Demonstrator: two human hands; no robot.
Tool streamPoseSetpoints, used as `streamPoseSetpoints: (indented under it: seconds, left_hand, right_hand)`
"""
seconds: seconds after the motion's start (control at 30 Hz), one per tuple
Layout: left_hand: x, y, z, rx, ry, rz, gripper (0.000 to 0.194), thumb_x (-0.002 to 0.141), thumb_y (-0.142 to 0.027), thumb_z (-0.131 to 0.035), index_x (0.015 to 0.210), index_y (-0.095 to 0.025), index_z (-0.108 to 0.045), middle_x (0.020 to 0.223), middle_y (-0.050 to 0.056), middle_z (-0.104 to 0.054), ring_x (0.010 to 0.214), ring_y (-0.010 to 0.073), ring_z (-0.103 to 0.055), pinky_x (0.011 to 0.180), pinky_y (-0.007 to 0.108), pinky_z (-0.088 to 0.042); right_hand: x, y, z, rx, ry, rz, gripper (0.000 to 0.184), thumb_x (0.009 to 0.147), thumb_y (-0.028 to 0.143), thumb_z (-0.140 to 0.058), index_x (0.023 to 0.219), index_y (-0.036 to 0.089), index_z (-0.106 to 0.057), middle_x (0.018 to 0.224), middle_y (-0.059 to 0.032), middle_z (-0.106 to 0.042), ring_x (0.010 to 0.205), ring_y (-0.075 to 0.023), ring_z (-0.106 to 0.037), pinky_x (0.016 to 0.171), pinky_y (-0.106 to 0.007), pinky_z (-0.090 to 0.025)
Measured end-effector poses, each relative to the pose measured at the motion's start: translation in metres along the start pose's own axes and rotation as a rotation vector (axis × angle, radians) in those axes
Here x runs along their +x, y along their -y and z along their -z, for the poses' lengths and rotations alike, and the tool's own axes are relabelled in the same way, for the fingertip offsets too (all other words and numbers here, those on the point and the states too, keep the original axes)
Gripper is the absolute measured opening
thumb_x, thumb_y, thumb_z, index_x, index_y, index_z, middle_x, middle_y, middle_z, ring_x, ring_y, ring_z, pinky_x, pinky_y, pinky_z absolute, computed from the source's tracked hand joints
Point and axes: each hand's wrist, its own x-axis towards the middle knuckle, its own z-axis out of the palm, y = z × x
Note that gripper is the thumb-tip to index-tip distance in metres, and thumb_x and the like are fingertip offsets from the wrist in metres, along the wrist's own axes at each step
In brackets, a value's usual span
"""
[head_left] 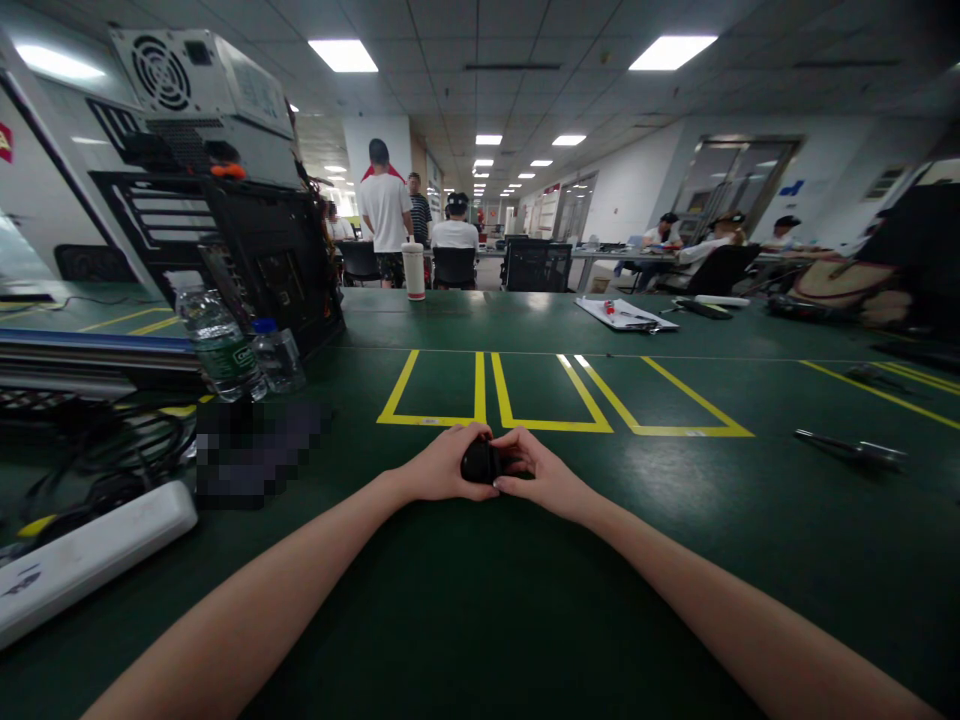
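Both hands meet in front of me over the green tabletop (420,620), around a small black object (478,463) with a rounded, smooth side. My left hand (439,465) wraps it from the left, fingers over the top and thumb below. From the other side, my right hand (544,475) closes thumb and fingertips on its right edge. Fingers cover part of the object, so its exact kind does not show. Just beyond the hands lie yellow tape outlines (551,428) on the table.
At left stand a computer case (277,250), a labelled water bottle (217,335), a smaller bottle (277,360), cables and a white power strip (97,560). Farther back are a cup (414,270) and clipboard (622,315). A metal tool (851,450) lies right. Several people sit or stand beyond.
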Motion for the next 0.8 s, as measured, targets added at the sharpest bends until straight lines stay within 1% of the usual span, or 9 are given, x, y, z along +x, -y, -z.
streamPoseSetpoints:
  seconds: [0.17, 0.4, 0.53, 0.67, 0.8]
  left_hand:
    - [0.0015, 0.003, -0.0034, 0.014, -0.031, -0.015, 0.061, 0.06, -0.038, -0.07, 0.111, -0.021, -0.042, 0.103, 0.006, -0.051, 0.093, 0.0233, -0.05, 0.08, 0.037, -0.039]
    - [0.0, 0.0024, -0.0022, -0.003, -0.021, -0.012, 0.058, 0.061, -0.039, -0.069, 0.11, -0.022, -0.042, 0.103, 0.005, -0.051, 0.092, 0.0224, -0.05, 0.078, 0.036, -0.04]
    - [-0.0002, -0.0001, -0.0013, -0.002, -0.014, -0.01, 0.058, 0.061, -0.038, -0.069, 0.11, -0.022, -0.042, 0.102, 0.005, -0.051, 0.091, 0.0221, -0.049, 0.079, 0.036, -0.04]
    - [0.0004, 0.0002, -0.0018, -0.007, -0.011, 0.002, 0.058, 0.061, -0.038, -0.069, 0.11, -0.022, -0.043, 0.103, 0.005, -0.05, 0.092, 0.0227, -0.049, 0.079, 0.036, -0.039]
    - [0.0002, 0.0019, -0.0019, -0.015, -0.02, -0.021, 0.059, 0.061, -0.039, -0.069, 0.111, -0.022, -0.042, 0.103, 0.005, -0.05, 0.092, 0.0222, -0.049, 0.079, 0.036, -0.039]
  right_hand:
    - [0.0023, -0.003, -0.0015, 0.061, -0.027, -0.014, 0.027, 0.074, 0.024, -0.059, 0.098, 0.02, -0.048, 0.099, -0.0029, -0.053, 0.096, -0.0174, -0.054, 0.084, -0.036, -0.045]
    - [0.0014, -0.0009, -0.0015, 0.005, -0.012, -0.055, 0.029, 0.074, 0.023, -0.057, 0.101, 0.02, -0.047, 0.102, -0.0037, -0.052, 0.096, -0.018, -0.053, 0.083, -0.037, -0.045]
    - [-0.0001, 0.0002, -0.0015, -0.021, -0.017, -0.024, 0.032, 0.072, 0.023, -0.06, 0.101, 0.021, -0.047, 0.105, -0.0035, -0.051, 0.098, -0.0184, -0.052, 0.084, -0.038, -0.044]
    - [0.0, 0.0023, -0.0021, 0.022, -0.035, -0.025, 0.028, 0.072, 0.025, -0.06, 0.098, 0.019, -0.048, 0.101, -0.0034, -0.052, 0.097, -0.0185, -0.053, 0.083, -0.038, -0.045]
    - [-0.0005, 0.0067, -0.0032, 0.032, -0.041, -0.046, 0.025, 0.074, 0.022, -0.057, 0.097, 0.02, -0.048, 0.102, -0.0029, -0.052, 0.097, -0.018, -0.054, 0.084, -0.037, -0.045]
